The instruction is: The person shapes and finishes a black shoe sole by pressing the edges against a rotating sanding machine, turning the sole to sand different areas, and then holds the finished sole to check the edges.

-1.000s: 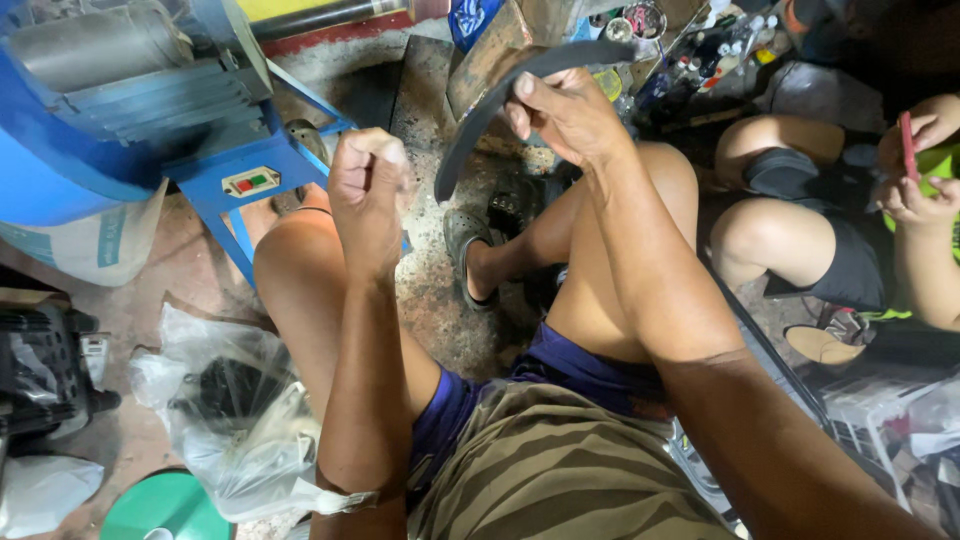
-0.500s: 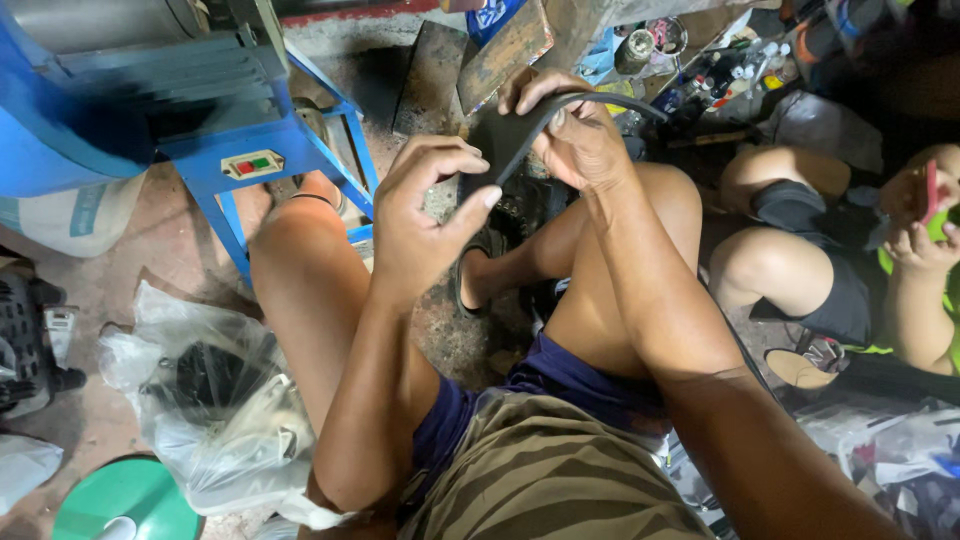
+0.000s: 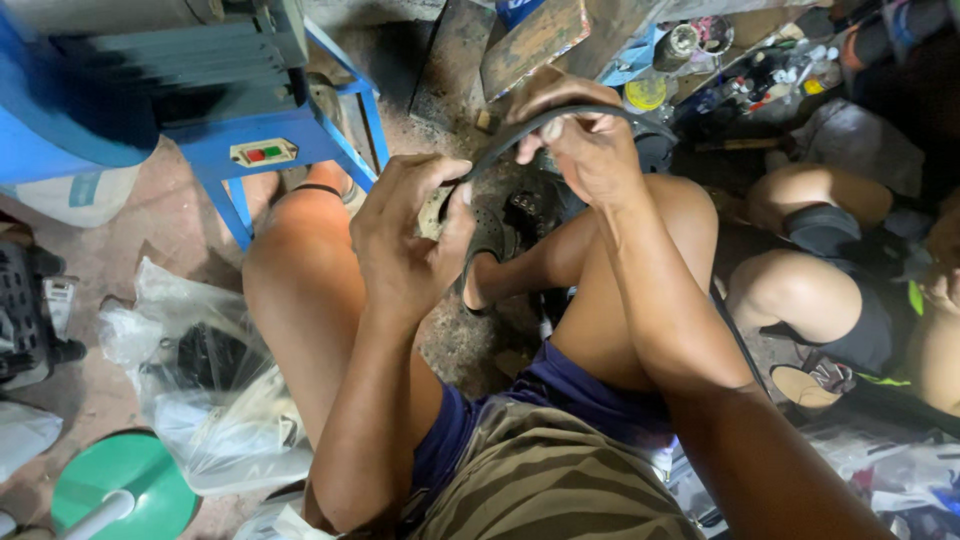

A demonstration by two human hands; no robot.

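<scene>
black rubber strip [image 3: 520, 135] held between both hands above knees, long axis curving left-low to right-high. left hand [image 3: 405, 245] closed on lower end, right hand [image 3: 585, 150] pinched on upper arc, farther out toward cluttered floor [image 3: 455, 60].

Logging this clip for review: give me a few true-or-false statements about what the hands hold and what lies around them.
1. Both hands grip one curved black rubber strip. True.
2. The left hand rests flat on the floor. False: it is raised, fingers on the strip's lower end.
3. A blue metal stand is on the left. True.
4. The clear plastic bag lies on the person's lap. False: it lies on the floor, left of the leg.
5. The right hand holds the strip's arched part. True.
</scene>
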